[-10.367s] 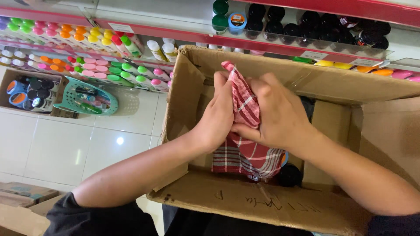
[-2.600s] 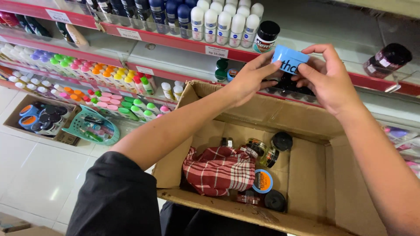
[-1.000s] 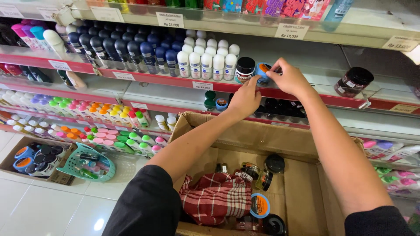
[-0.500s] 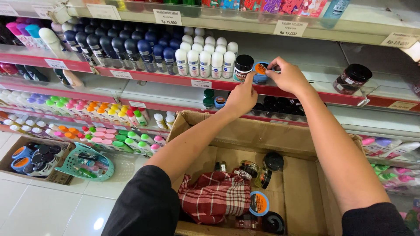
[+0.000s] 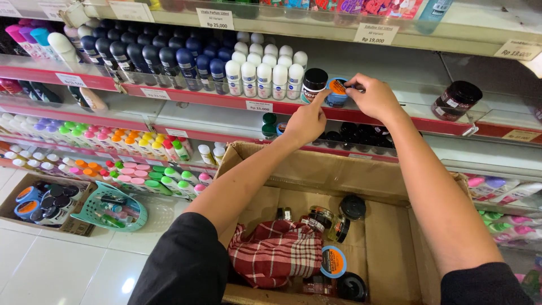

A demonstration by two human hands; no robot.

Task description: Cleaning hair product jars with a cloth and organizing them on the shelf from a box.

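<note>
A long run of store shelves (image 5: 186, 104) is seen, stocked with rows of white, dark and coloured roll-on bottles, and an open cardboard box (image 5: 339, 169) is held just below them. On the red-edged shelf, a small round blue tin with an orange lid (image 5: 337, 92) is being set down just beside a black-capped jar (image 5: 314, 85); it is pinched at its top by the thumb and fingers of the right hand (image 5: 375, 99), narrowly closed on it, while the left hand (image 5: 305, 121) is loosely curled, its forefinger stretched to the tin's lower edge (whether it bears any weight cannot be told). The placing of this tin is judged nearly finished, since it appears to rest on the shelf already. More is left in the box: a red checked cloth (image 5: 276, 254), a second blue-and-orange tin (image 5: 333, 261), and several dark jars (image 5: 353, 208) are still lying on its floor. A fair stretch of shelf to the right of the tin is unfilled up to a dark brown jar (image 5: 458, 100).
</note>
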